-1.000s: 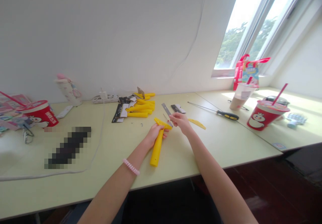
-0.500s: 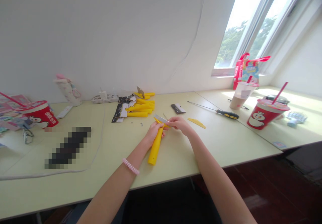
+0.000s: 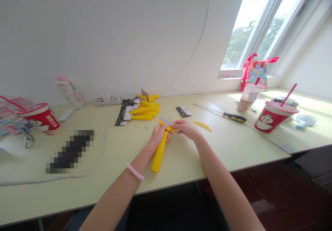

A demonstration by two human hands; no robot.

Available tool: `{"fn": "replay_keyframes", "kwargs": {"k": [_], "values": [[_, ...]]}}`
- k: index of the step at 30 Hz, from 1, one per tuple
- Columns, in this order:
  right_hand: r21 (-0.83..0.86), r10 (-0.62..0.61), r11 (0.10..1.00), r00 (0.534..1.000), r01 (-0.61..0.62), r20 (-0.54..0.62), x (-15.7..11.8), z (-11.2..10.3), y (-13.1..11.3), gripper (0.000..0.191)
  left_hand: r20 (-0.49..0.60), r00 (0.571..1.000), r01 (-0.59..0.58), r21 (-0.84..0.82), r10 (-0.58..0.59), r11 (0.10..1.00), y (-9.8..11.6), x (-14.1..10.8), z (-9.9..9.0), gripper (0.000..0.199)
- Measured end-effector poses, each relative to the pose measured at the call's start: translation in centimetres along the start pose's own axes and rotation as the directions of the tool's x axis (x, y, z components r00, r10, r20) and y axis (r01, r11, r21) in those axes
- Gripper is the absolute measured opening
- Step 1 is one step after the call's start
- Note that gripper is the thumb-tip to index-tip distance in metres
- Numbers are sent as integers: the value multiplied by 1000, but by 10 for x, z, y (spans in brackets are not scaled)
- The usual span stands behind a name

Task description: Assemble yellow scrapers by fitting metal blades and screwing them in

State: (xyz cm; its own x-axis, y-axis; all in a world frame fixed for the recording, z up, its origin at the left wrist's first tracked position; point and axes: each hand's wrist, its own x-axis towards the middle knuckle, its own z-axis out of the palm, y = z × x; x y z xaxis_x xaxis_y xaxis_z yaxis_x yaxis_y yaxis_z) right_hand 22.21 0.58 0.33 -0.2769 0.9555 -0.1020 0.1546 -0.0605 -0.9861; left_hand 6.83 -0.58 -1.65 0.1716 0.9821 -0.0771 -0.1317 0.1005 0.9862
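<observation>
My left hand (image 3: 157, 134) is closed round the head of a yellow-handled scraper (image 3: 159, 155), whose thick handle slants down toward the table's front edge. A flat metal blade (image 3: 166, 121) lies along the scraper's head. My right hand (image 3: 184, 127) pinches the right end of that blade; whether it also grips the yellow head I cannot tell. To the right of my right hand lies a flat yellow strip (image 3: 202, 126), tapered at its ends. Tiny metal pieces (image 3: 145, 127), perhaps screws, are on the table left of the hands.
Behind my hands are several yellow-handled scrapers (image 3: 144, 111) with black-and-white cards and a small black packet (image 3: 183, 111). A long screwdriver (image 3: 234, 117) lies to the right, near red cups (image 3: 269, 118). A white cable (image 3: 101, 151) crosses the table at left.
The scraper's handle end has shifted slightly left and down. The blade has tilted a little against the yellow head, of which more shows. Both hands keep their hold.
</observation>
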Motion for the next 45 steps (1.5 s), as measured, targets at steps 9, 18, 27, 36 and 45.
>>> {"fn": "replay_keyframes", "kwargs": {"k": [9,18,27,36,45], "values": [[-38,-74,996,997,75,34,-1,1,0,23,-288,945,-159,15,157,987,6,0,-9,19],[157,-7,988,995,-9,102,-2,1,-1,20,-386,894,-262,-43,226,964,6,5,-14,15],[126,-51,991,999,52,-5,0,9,-2,13,-393,888,-283,-57,239,957,8,3,-13,17],[134,-78,987,995,87,-69,0,11,-2,12,-172,985,-39,-137,15,990,10,-6,-1,23],[198,-8,980,1000,5,15,2,8,0,9,-159,983,-106,-60,95,993,8,-7,1,19]]}}
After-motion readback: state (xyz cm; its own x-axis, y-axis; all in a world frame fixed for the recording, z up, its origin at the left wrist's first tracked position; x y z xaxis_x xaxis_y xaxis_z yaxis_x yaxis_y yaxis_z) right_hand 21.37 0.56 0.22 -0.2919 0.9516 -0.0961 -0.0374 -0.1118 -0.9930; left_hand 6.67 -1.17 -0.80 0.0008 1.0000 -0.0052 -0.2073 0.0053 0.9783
